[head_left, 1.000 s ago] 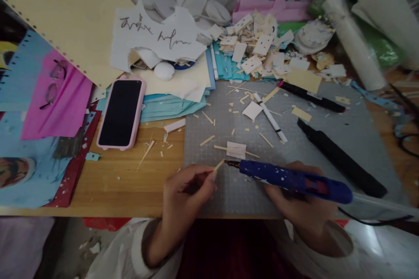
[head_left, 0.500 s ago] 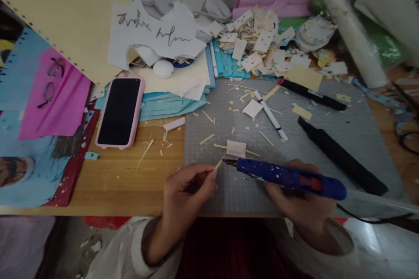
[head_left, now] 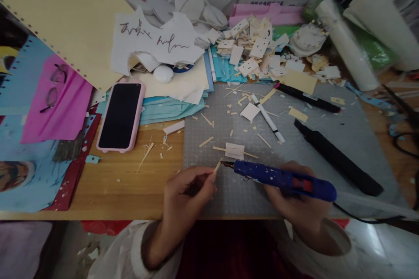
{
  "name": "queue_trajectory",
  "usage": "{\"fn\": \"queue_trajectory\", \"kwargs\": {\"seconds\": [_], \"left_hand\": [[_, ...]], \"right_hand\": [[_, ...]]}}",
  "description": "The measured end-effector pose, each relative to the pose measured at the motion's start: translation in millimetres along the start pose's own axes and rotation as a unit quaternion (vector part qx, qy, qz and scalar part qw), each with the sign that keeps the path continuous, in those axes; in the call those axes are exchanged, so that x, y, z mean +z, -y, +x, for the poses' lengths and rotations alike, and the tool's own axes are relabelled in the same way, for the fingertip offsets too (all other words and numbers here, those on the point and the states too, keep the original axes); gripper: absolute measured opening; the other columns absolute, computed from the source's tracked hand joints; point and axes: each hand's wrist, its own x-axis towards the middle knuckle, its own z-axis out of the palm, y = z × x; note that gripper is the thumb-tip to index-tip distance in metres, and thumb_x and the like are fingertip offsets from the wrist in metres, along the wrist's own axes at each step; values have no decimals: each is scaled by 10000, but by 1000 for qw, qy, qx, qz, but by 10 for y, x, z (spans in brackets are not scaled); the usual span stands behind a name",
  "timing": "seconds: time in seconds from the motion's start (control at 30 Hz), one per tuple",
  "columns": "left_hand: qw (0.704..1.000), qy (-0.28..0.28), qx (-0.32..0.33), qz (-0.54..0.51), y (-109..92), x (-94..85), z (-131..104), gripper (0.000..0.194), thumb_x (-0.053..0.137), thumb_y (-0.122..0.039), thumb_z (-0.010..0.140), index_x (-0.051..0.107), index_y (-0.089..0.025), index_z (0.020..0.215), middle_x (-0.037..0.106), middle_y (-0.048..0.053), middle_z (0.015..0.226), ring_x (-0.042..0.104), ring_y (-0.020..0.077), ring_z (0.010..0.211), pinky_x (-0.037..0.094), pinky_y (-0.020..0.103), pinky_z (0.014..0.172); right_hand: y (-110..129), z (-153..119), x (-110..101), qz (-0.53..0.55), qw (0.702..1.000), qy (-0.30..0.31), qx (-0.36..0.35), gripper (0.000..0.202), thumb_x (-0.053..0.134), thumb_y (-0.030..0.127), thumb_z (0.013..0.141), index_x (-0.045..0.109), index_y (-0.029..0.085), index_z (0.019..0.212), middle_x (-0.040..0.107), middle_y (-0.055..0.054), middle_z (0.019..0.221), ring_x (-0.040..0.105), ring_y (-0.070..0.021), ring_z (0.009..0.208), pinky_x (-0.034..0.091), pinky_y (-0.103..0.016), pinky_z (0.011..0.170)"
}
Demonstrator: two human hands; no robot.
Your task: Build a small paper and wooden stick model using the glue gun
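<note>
Near the front edge of the grey cutting mat (head_left: 225, 200), my left hand (head_left: 191, 192) pinches a small pale paper strip (head_left: 216, 167) between thumb and fingertips. My right hand (head_left: 297, 200) is wrapped round a blue glue gun (head_left: 278, 176), lying almost level and pointing left. The gun's dark nozzle is at the strip's upper end; whether they touch I cannot tell. Just beyond the nozzle lies a white paper piece (head_left: 235, 151) with a thin strip running across it. Part of my right hand is hidden behind the gun.
A pink-cased phone (head_left: 120, 115) lies on the wooden desk at left. Several paper scraps, a white pen (head_left: 268, 118), a black pen (head_left: 307, 96) and a black cutter-like tool (head_left: 338, 157) are on the mat. Behind is a pile of cut pieces (head_left: 252, 48); a cord trails at right.
The view has shifted slightly. Both hands keep their grip, and the glue gun's nozzle stays close to the strip's end with little visible movement.
</note>
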Motion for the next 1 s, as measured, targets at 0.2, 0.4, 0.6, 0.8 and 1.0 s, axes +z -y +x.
{"fn": "queue_trajectory", "kwargs": {"seconds": [0.2, 0.4, 0.6, 0.8, 1.0], "left_hand": [[1000, 7, 6, 8, 6, -11, -2, 79, 654, -267, 844, 720, -230, 869, 663, -37, 610, 586, 68, 519, 467, 148, 514], [1000, 5, 24, 11, 13, -10, 1, 71, 648, -237, 844, 714, -217, 860, 661, -41, 603, 580, 61, 513, 468, 143, 517], [1000, 0, 15, 2, 5, 1, 9, 71, 654, -237, 839, 713, -202, 853, 659, -37, 598, 573, 57, 494, 462, 135, 494], [1000, 0, 1, -21, -8, -4, 7, 78, 660, -243, 831, 704, -180, 842, 657, -30, 591, 571, 55, 479, 467, 128, 480], [999, -3, -5, -53, 29, -4, 5, 94, 658, -255, 830, 685, -168, 853, 659, -26, 604, 581, 60, 493, 485, 137, 500]], "right_hand": [[-6, -16, -5, 21, 999, 3, 24, 152, 649, 320, 736, 516, 257, 773, 561, 52, 594, 558, -140, 500, 449, -261, 490], [-72, -63, 34, 32, 999, -4, 18, 199, 672, 376, 715, 537, 241, 772, 584, 37, 637, 576, -145, 533, 448, -265, 504], [14, 7, 3, 30, 999, -8, 38, 166, 658, 333, 725, 524, 243, 766, 547, 56, 590, 538, -130, 488, 434, -253, 481], [44, -37, -37, 56, 995, -41, 76, 244, 698, 368, 709, 501, 239, 769, 544, 27, 640, 552, -159, 550, 470, -291, 525], [-273, -126, -328, -47, 980, -116, 155, 295, 769, 380, 656, 563, 226, 800, 573, -41, 711, 598, -271, 688, 472, -431, 681]]}}
